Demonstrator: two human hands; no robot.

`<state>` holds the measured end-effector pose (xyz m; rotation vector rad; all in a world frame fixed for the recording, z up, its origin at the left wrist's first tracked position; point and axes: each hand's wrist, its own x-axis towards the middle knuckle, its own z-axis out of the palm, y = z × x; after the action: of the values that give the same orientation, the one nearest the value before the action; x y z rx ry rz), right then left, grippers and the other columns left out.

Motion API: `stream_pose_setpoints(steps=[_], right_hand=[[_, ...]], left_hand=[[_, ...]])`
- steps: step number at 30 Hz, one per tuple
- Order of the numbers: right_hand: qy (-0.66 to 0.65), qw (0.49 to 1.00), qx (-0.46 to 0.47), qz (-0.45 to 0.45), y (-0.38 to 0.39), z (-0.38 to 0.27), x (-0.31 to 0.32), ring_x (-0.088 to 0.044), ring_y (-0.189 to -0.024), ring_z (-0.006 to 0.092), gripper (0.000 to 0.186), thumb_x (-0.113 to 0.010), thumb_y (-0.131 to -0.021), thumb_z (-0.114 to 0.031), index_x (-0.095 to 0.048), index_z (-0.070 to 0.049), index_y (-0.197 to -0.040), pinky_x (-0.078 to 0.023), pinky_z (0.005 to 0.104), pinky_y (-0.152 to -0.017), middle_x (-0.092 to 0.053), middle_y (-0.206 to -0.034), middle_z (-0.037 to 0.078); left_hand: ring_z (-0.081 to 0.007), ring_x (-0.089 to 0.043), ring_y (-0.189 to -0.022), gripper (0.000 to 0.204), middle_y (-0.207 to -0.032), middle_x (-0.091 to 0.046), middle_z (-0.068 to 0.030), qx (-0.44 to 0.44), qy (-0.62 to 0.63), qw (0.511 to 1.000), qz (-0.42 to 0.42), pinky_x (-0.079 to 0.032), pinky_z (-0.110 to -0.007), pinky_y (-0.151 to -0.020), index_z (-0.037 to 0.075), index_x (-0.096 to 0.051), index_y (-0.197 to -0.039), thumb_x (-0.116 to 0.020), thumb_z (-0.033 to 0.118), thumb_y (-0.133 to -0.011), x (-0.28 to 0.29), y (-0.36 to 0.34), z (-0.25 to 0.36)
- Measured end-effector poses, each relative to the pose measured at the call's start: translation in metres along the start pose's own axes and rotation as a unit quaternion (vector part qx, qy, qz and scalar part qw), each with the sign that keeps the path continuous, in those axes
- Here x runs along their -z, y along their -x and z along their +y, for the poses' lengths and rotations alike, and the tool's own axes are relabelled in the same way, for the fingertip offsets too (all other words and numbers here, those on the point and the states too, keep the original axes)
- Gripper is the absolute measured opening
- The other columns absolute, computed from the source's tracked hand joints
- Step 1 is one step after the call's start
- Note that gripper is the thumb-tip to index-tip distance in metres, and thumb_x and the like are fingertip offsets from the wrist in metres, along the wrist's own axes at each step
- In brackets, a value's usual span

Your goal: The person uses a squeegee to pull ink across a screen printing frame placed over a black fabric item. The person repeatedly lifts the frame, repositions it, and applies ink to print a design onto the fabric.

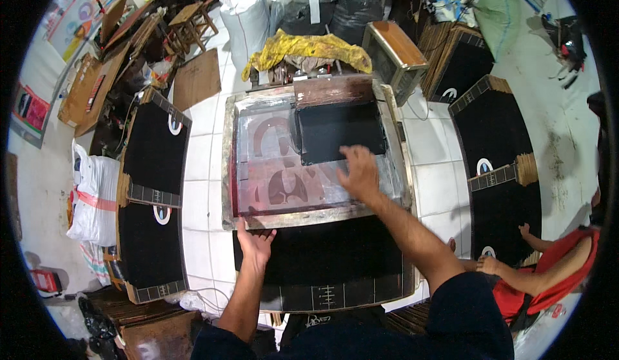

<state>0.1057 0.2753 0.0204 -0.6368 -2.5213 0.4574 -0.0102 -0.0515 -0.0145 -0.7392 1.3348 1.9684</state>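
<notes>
2 hands (256, 245) (361, 176), left palm-up at frame (316, 216), right above screen (253, 174)

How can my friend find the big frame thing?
Start at the white floor tiles. Between the left and right rows of black panels is the screen-printing frame, left hand at its near edge. Unlike them, it has pink-stained mesh.

light: bright | shadows: soft, on floor tiles (438, 144) | fisheye: outer edges bent | corners: black
</notes>
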Motion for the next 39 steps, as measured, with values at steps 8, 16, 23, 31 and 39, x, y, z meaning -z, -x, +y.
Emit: stream_pose_setpoints(steps=[8,16,23,31,39], right_hand=[[0.205,0.972,0.091,0.065,-0.225,0.097,-0.066,-0.045,-0.141,0.0349,0.077,-0.081,-0.081,-0.020,-0.047,-0.003,-0.149,-0.038,0.0477,-0.116,-0.051,-0.147,0.017],[0.133,0.971,0.060,-0.191,-0.229,0.099,-0.050,-0.070,-0.105,0.0297,0.034,-0.087,-0.076,-0.022,-0.072,-0.011,-0.104,-0.051,0.0471,-0.094,-0.075,-0.110,0.010],[0.151,0.983,0.062,-0.083,-0.229,0.100,-0.064,-0.071,-0.104,0.0285,0.035,-0.086,-0.077,-0.020,-0.071,-0.012,-0.107,-0.050,0.0467,-0.090,-0.075,-0.108,0.007],[0.169,0.977,0.076,-0.104,-0.163,0.078,-0.042,-0.068,-0.098,0.0292,0.032,-0.085,-0.073,-0.015,-0.067,-0.012,-0.099,-0.050,0.0459,-0.084,-0.070,-0.095,0.008],[0.140,0.979,0.080,-0.121,-0.169,0.082,-0.037,-0.068,-0.099,0.0282,0.040,-0.087,-0.068,-0.013,-0.069,-0.014,-0.104,-0.048,0.0468,-0.081,-0.071,-0.098,0.006]], left_hand=[[-0.0410,-0.055,-0.117,0.067,-0.121,-0.058,-0.0229,-0.474,-0.607,0.629,0.106,-0.044,-0.049,-0.098,-0.003,-0.059,-0.127,-0.091,0.026,-0.075,-0.014,0.046,-0.047],[-0.0465,-0.024,-0.154,0.099,-0.162,-0.034,-0.0242,-0.515,-0.739,0.434,-0.021,-0.014,-0.068,-0.123,0.008,-0.038,-0.155,-0.079,0.059,-0.080,0.005,-0.022,-0.055],[-0.0456,-0.024,-0.155,0.093,-0.163,-0.034,-0.0226,-0.504,-0.749,0.430,-0.025,-0.012,-0.066,-0.124,0.007,-0.041,-0.154,-0.075,0.054,-0.082,0.019,-0.027,-0.058],[-0.0446,-0.022,-0.156,0.088,-0.162,-0.035,-0.0213,-0.510,-0.743,0.433,-0.033,-0.011,-0.066,-0.125,0.007,-0.042,-0.154,-0.073,0.052,-0.085,0.017,-0.027,-0.056],[-0.0431,-0.022,-0.156,0.093,-0.163,-0.034,-0.0202,-0.508,-0.734,0.450,-0.033,-0.011,-0.067,-0.125,0.010,-0.040,-0.155,-0.080,0.046,-0.079,0.014,-0.027,-0.056]])
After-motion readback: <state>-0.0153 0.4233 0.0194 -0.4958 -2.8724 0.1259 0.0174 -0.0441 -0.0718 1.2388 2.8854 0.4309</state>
